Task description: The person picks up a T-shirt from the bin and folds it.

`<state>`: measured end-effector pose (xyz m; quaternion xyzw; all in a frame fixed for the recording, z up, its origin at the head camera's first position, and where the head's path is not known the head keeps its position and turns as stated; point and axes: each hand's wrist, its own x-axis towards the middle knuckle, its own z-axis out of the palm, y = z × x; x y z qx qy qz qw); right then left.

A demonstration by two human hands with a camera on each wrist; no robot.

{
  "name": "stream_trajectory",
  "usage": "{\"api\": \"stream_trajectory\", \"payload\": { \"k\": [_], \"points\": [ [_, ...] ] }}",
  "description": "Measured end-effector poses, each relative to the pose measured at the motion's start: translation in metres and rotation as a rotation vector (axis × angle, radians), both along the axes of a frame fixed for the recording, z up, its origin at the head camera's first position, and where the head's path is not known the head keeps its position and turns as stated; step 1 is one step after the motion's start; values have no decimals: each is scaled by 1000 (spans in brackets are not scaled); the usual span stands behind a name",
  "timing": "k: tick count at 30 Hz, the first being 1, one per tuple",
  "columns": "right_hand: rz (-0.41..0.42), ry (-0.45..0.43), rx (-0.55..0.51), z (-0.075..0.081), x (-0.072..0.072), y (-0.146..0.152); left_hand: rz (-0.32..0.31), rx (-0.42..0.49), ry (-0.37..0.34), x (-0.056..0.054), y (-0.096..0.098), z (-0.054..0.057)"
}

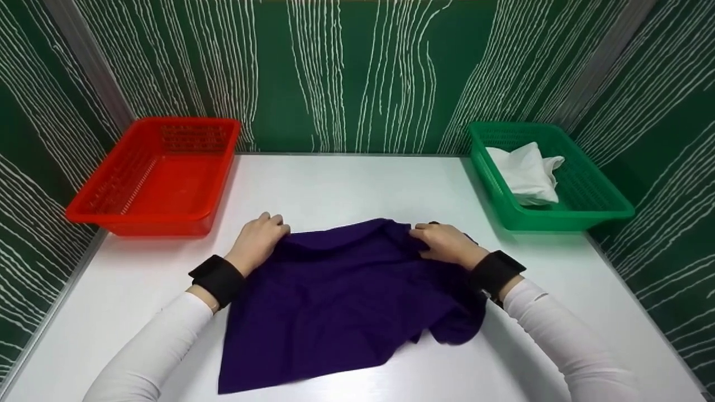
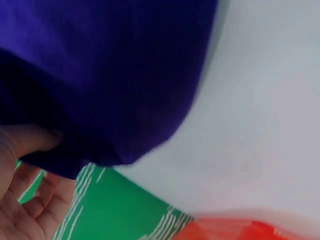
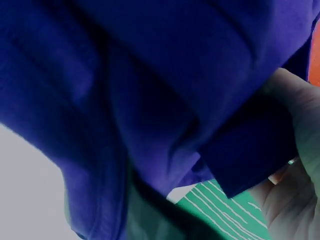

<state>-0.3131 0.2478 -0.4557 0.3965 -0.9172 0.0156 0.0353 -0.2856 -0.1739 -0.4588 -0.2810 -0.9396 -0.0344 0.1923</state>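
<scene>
A dark purple cloth garment (image 1: 341,301) hangs and spreads over the white table between both hands. My left hand (image 1: 260,240) pinches its far left corner; in the left wrist view the thumb of the left hand (image 2: 30,165) presses on the purple fabric (image 2: 125,90) with the fingers behind it. My right hand (image 1: 444,243) grips the upper edge toward the right. In the right wrist view the right hand (image 3: 300,150) holds a folded edge of the garment (image 3: 165,80) between thumb and fingers. Bunched folds hang below the right wrist.
A red basket (image 1: 215,209) stands at the back left of the white table (image 1: 357,184). The green basket (image 1: 564,220) at the back right holds a crumpled white cloth (image 1: 528,173). Green walls with white streaks (image 1: 368,78) enclose the table at the back and sides.
</scene>
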Motion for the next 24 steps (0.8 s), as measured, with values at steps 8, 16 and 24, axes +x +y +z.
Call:
{"api": "stream_trajectory", "payload": {
  "k": [8,16,24],
  "points": [
    [-36,4,-120,9,6,19,62,-23,151,-3,-14,19],
    [96,154,-331,18,10,30,-43,-81,-68,8,-19,32],
    [55,-19,-176,18,22,27,-151,-116,-233,29,-12,23]
  ]
}}
